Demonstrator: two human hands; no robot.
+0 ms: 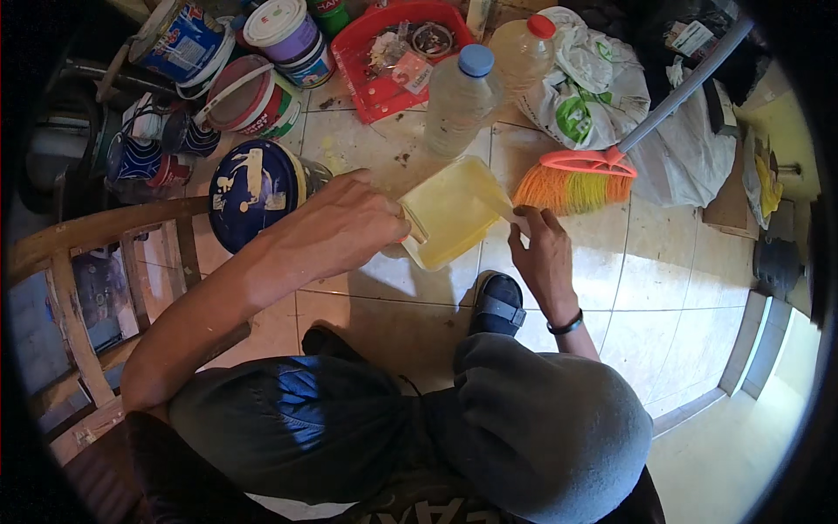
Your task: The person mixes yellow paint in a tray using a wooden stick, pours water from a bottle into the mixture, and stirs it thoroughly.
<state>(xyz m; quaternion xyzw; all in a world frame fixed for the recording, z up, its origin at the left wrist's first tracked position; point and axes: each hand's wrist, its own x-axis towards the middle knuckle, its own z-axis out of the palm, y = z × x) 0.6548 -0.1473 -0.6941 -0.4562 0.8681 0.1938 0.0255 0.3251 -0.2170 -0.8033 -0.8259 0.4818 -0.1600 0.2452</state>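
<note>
A shallow rectangular tray (449,218) holds pale yellow liquid in front of the plastic bottles. My left hand (353,218) is closed at the tray's left side, with a small tan and orange piece showing under its fingertips; I cannot make out what it is. My right hand (541,262) pinches a pale flat strip (497,210) at the tray's right edge, the strip reaching over the liquid. Clear bottles with a blue cap (463,105) and a red cap (519,70) stand behind the tray.
Paint buckets (257,105) crowd the back left, beside a red dustpan (358,79). A blue-lidded bucket (249,196) is left of my forearm. An orange-yellow broom (567,188) and white sacks (580,87) lie right. A wooden chair (61,288) stands at left. My sandalled feet are on tiles.
</note>
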